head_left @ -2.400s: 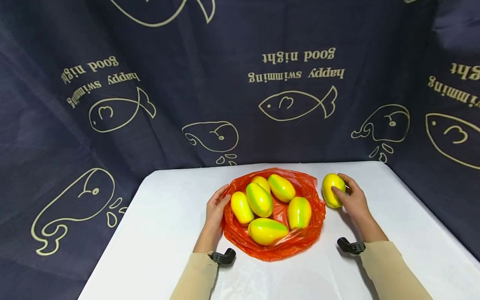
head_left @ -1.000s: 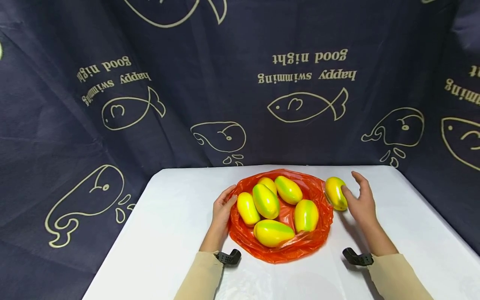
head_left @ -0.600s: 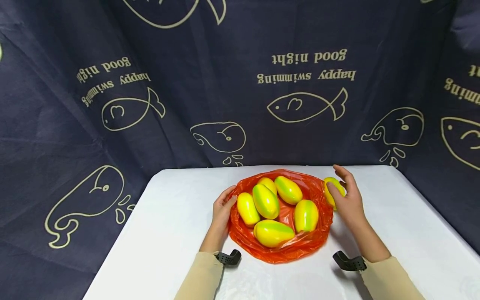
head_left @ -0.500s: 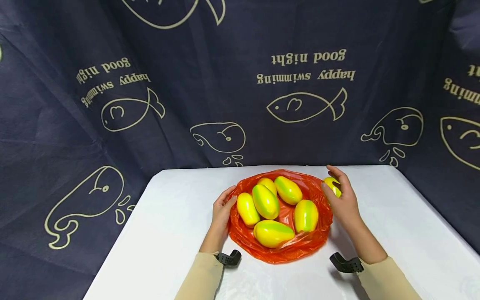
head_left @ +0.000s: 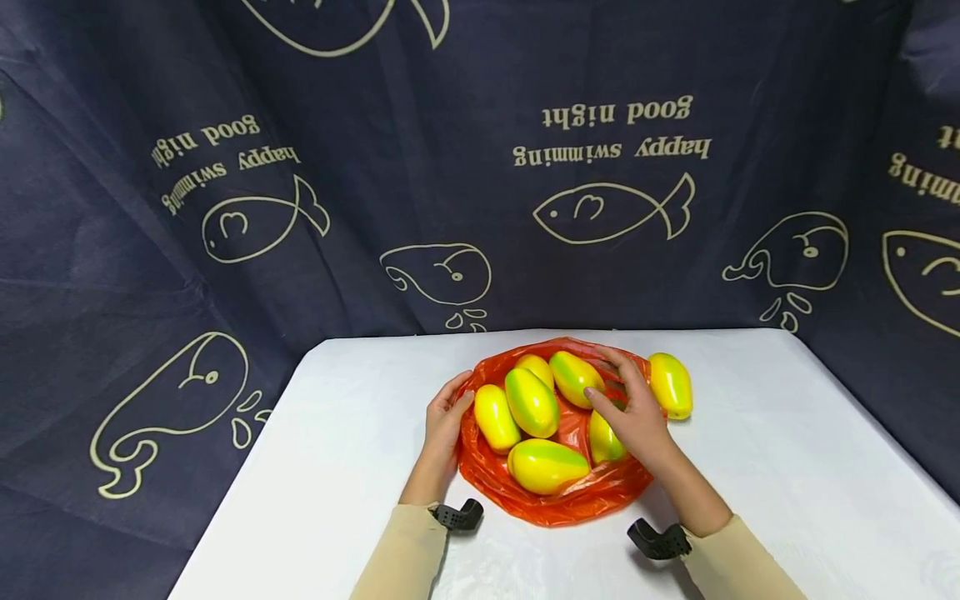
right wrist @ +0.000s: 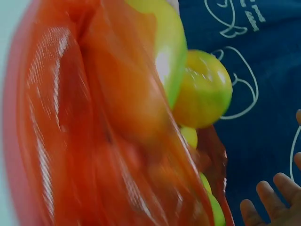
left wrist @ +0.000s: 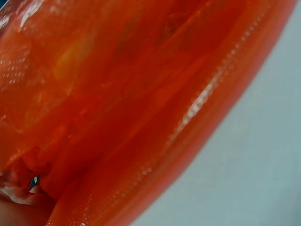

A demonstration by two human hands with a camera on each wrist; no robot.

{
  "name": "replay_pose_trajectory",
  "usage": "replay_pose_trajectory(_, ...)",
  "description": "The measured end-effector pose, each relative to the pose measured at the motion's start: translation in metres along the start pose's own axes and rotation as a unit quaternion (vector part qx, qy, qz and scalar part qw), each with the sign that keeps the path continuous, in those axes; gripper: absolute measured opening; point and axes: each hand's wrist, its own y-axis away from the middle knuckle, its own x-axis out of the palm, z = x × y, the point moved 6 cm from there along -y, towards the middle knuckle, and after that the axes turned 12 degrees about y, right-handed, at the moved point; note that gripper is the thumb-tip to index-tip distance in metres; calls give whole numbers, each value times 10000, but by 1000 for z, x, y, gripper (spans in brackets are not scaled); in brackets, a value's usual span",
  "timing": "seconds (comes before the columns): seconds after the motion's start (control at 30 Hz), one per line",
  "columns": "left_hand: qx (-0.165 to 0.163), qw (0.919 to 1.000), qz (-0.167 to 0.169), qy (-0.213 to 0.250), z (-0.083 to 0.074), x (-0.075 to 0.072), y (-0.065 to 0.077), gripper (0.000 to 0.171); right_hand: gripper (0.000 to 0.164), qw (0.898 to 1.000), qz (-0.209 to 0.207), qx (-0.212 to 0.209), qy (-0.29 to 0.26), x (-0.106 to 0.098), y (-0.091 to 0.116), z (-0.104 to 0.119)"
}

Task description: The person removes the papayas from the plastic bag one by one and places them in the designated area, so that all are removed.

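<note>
A red plastic bag [head_left: 525, 508] lies spread on the table with its mouth up. Several glossy yellow-green, mango-like fruits [head_left: 531, 402] rest inside it. One more such fruit [head_left: 671, 385] is on the table against the bag's right side. My left hand [head_left: 444, 425] holds the bag's left rim, thumb on the inner side and fingers outside. Over the right part of the bag is my right hand [head_left: 637, 421], fingers apart, partly covering one fruit [head_left: 606, 440]. Its thumb is close to another fruit [head_left: 576, 379]; contact is unclear. Red film [left wrist: 141, 113] fills most of the left wrist view.
A white-covered table [head_left: 360, 433] carries everything. Behind and beside it hangs a dark blue curtain [head_left: 465, 183] with pale whale and fish drawings. Each wrist wears a black strap-on camera, such as the right one [head_left: 658, 540].
My right hand gripped the outer fruit, left it close against the bag, and has since moved left over the bag's mouth. My left hand keeps its place on the rim.
</note>
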Motion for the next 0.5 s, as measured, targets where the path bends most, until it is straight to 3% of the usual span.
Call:
replay_pose_trajectory(0.3,34,10000,-27,0,1,-1,-2,39,70,9984,492,-76,-258,25,-2,7)
replay_pose_trajectory(0.5,47,10000,2,56,0,-1,-1,40,70,9976,669,-164,-81,37,0,11)
